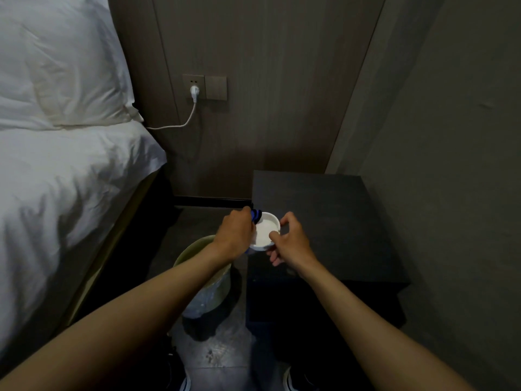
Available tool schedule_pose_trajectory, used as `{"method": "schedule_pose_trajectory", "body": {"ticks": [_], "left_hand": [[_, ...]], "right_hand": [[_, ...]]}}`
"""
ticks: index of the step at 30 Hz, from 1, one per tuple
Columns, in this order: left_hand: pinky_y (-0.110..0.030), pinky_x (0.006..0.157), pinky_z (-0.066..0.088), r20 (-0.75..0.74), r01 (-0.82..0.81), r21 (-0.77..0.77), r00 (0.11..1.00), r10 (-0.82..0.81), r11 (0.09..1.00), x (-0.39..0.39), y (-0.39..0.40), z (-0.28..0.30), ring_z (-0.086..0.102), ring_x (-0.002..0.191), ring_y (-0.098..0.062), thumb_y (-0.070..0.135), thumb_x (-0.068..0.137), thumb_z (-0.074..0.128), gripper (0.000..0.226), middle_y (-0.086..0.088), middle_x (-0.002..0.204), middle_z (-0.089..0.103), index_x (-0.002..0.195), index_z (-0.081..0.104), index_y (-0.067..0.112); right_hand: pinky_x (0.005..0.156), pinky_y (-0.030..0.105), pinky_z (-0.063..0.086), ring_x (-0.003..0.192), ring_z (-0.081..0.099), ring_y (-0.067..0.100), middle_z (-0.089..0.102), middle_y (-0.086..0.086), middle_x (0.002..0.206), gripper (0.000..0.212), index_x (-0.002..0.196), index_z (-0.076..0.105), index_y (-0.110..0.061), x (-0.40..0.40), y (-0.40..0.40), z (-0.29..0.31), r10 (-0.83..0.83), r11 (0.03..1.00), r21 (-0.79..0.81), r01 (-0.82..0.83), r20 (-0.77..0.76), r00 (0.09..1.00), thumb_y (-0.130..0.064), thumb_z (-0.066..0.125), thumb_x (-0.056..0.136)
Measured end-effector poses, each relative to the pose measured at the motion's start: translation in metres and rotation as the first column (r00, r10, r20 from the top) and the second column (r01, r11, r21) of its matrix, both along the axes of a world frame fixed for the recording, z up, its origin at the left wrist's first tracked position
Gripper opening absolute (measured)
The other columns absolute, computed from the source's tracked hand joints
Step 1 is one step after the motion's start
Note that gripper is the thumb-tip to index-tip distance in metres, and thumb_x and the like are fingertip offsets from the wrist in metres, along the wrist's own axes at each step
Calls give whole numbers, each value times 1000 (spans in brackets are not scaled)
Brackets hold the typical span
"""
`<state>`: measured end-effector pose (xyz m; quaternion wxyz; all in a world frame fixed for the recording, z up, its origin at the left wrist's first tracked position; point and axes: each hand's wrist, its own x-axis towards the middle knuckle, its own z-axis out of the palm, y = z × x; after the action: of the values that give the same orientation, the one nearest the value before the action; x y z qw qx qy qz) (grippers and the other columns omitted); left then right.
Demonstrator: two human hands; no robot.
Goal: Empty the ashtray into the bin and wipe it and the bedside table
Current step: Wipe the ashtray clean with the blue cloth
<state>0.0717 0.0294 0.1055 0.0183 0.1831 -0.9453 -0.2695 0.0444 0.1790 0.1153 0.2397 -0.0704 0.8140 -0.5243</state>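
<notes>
Ashtray held in the air over the table's left edge, cloth at its far-left rim

The right hand grips the white ashtray from its right side, thumb on the near rim, fingers curled under and around it; the left hand is closed on a blue cloth, pressing it at the ashtray's far-left rim; the dish lies tipped a little toward the camera, its hollow open and looking clean; it sits between the two hands, above the left front edge of the dark table, with the bin below and to the left, just beside the table; the cloth hand is nearer the bin, the holding hand nearer the table top, so setting the dish down would likely fall to the right hand, leaving the left free to wipe the table.
</notes>
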Motion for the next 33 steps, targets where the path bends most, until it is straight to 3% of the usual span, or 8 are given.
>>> {"method": "schedule_pose_trajectory", "body": {"ticks": [7,11,14,16,20,25,30,33], "left_hand": [[-40,88,57,73,264,-146,964,-256,953,3,-7,17,66,105,-24,23,99,57,32,-10,120,65,129,51,15],[-32,78,53,142,471,-184,881,-451,863,1,-12,26,65,99,-19,30,99,56,26,-5,117,65,124,50,22],[-29,75,49,157,503,-216,864,-478,837,2,-13,27,65,98,-18,32,101,53,26,-4,116,65,124,50,21],[-30,79,51,131,466,-194,884,-448,863,4,-12,26,64,96,-17,33,100,54,27,-4,114,65,124,51,21],[-32,82,53,38,353,-91,936,-351,931,4,-10,23,64,93,-14,31,97,59,23,-1,108,66,118,55,22],[-27,80,50,-10,52,163,999,-51,985,-3,0,15,63,94,-12,27,100,56,19,-2,105,66,115,60,15],[-29,78,48,145,-220,406,974,175,887,-7,14,1,63,92,-18,22,98,57,24,-10,109,68,115,65,6],[-29,74,45,241,-369,506,928,283,780,-5,24,-3,59,90,-20,22,97,60,29,-11,111,65,119,61,4]], "right_hand": [[41,28,48,47,61,21,71,20,70,14,100,53,-19,-7,7,4,94,995,21,-93,-63,994,-10,60,93],[42,31,48,48,62,25,67,23,65,12,101,59,-17,-5,11,3,153,988,13,-153,-51,987,-9,59,93],[42,30,51,48,64,23,67,23,65,19,111,61,-11,-5,14,5,161,987,1,-161,-40,986,-7,59,93],[43,28,53,49,66,22,71,22,70,29,123,63,-7,-6,14,7,156,987,-27,-157,-22,987,-8,60,94],[49,29,59,53,69,21,73,14,73,32,125,67,-8,-6,10,7,60,997,-33,-64,-93,994,-5,59,94],[58,35,62,61,73,19,73,5,86,38,132,63,-19,-8,6,-1,-119,993,-27,116,-173,978,-12,63,94],[51,20,58,61,64,2,68,-6,90,33,125,68,-20,0,5,0,-171,983,7,183,-320,932,-12,63,94],[50,31,61,58,69,9,68,-11,78,30,118,73,-20,5,7,-4,-214,976,-39,215,-383,899,-11,62,92]]}}
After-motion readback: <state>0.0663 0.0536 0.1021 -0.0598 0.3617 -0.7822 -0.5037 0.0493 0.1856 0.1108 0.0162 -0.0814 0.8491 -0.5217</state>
